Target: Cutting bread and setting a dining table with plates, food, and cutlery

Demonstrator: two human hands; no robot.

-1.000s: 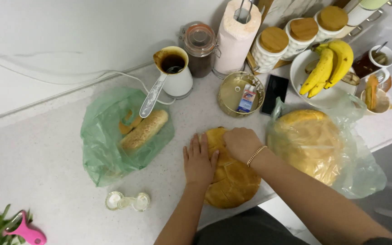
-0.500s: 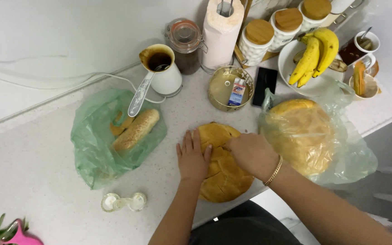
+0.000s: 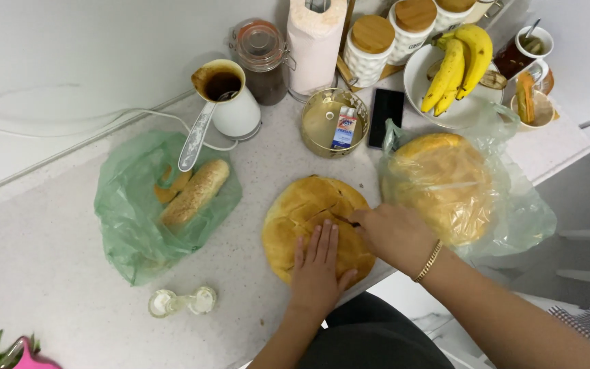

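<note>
While left hand [image 3: 319,263] flattens round crusty loaf [image 3: 308,212], speckled counter [image 3: 56,246]

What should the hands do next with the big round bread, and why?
Probably draw the right hand along to lengthen the cut. The left hand lies flat on the round bread, steadying it, while the right hand holds something dark at a groove near the loaf's middle. Score lines already cross the crust, but the loaf is in one piece.

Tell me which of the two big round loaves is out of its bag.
The round loaf at the counter's front edge, under both hands: left hand flat on it, right hand at its side. The other round loaf sits inside a clear plastic bag.
</note>
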